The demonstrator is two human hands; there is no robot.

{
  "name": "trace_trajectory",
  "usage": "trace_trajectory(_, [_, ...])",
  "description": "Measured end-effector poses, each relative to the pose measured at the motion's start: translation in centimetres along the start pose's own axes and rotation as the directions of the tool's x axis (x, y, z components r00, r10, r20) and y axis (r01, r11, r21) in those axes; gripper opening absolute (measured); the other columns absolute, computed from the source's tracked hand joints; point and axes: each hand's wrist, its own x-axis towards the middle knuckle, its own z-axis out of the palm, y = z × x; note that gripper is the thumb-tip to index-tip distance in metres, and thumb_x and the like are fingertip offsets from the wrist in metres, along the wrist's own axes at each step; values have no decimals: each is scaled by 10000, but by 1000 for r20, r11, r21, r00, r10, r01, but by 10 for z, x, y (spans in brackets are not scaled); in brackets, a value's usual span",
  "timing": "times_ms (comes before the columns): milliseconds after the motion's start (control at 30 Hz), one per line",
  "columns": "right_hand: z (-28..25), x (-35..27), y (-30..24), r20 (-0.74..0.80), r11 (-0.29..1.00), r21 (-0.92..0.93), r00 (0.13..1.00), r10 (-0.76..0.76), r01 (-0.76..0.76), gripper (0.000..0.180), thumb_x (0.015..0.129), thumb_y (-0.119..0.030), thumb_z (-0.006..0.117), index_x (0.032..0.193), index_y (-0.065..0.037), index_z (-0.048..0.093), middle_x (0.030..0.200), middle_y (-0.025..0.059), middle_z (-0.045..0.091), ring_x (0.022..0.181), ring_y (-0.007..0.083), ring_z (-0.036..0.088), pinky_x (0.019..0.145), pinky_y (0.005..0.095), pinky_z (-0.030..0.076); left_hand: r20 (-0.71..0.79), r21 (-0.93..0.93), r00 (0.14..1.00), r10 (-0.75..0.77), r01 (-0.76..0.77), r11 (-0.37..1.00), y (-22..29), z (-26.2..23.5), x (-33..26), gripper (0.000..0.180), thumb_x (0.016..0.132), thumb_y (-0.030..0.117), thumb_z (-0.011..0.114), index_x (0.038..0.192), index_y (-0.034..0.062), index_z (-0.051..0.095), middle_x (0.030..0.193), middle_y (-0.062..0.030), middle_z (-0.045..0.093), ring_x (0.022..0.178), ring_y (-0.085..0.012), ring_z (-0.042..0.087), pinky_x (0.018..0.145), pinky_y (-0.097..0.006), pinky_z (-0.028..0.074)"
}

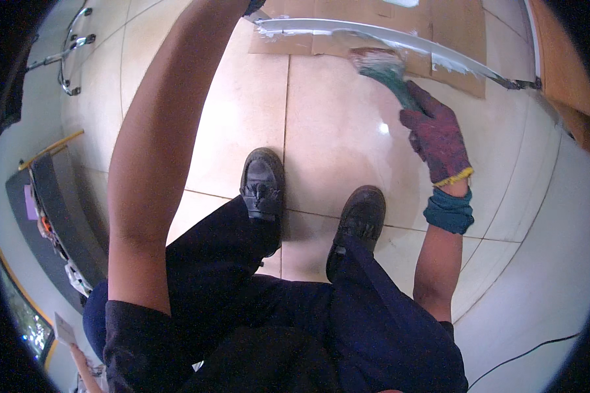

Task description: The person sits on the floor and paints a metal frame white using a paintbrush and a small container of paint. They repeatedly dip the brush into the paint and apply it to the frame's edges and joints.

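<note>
Gloved right hand (437,136) grips a paintbrush (385,67) against a white-smeared metal strip (400,40).

Glossy tile, knit cloth, painted metal.
Polished floor tiles (334,124); coarse knit glove (439,137); metal strip (373,33) wet-coated; matt cardboard (452,26).

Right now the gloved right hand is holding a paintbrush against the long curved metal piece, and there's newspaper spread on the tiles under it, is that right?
Not quite: the head view shows flat brown cardboard, not newspaper, on the tiles under the curved metal piece. The rest holds: the gloved right hand holds the paintbrush against it.
</note>
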Motion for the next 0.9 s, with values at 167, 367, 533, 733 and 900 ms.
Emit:
trace_trajectory(167, [-10, -23, -7, -90, 996, -27, 992, 83, -86, 503, 771, -119, 617, 1265, -68, 538, 718, 30, 566, 490, 77, 446, 457, 244, 399, 136, 447, 969, 205, -245, 861, -25, -12, 18, 175, 835, 95, 504, 799, -75, 521, 712, -162, 589, 605, -219, 656, 542, -311, 546])
trace_trajectory(367, [-3, -16, -12, 13, 995, -37, 996, -88, 88, 511, 771, -137, 622, 1271, -75, 534, 702, 19, 549, 490, 76, 442, 449, 235, 386, -15, 25, 999, 37, -36, 999, -7, -1, 4, 170, 826, 104, 512, 803, -65, 506, 658, -141, 583, 561, -222, 644, 523, -320, 549])
trace_trajectory(533, [-21, -14, -2, -63, 995, -74, 995, -77, 73, 525, 776, -134, 595, 1294, -92, 521, 659, -14, 510, 472, 62, 413, 418, 221, 346, 10, 17, 995, 103, -103, 995, -5, 0, 5, 157, 823, 93, 507, 799, -62, 507, 652, -136, 577, 550, -219, 642, 502, -306, 544])
trace_trajectory(733, [-39, -35, 12, -221, 973, -228, 972, -73, 21, 511, 755, -108, 637, 1255, -70, 541, 861, 89, 645, 609, 140, 551, 590, 282, 477, 20, 107, 993, 119, -121, 987, -12, 0, 11, 150, 817, 89, 506, 796, -59, 506, 643, -135, 572, 548, -216, 639, 489, -306, 538])
trace_trajectory(900, [-40, -25, 18, -60, 936, -267, 965, -256, 232, 516, 748, -120, 640, 1248, -45, 536, 950, 129, 658, 700, 179, 589, 695, 315, 494, -51, -33, 999, -21, 19, 999, -3, 10, 9, 149, 805, 106, 514, 767, -37, 496, 620, -127, 567, 518, -216, 618, 483, -303, 529])
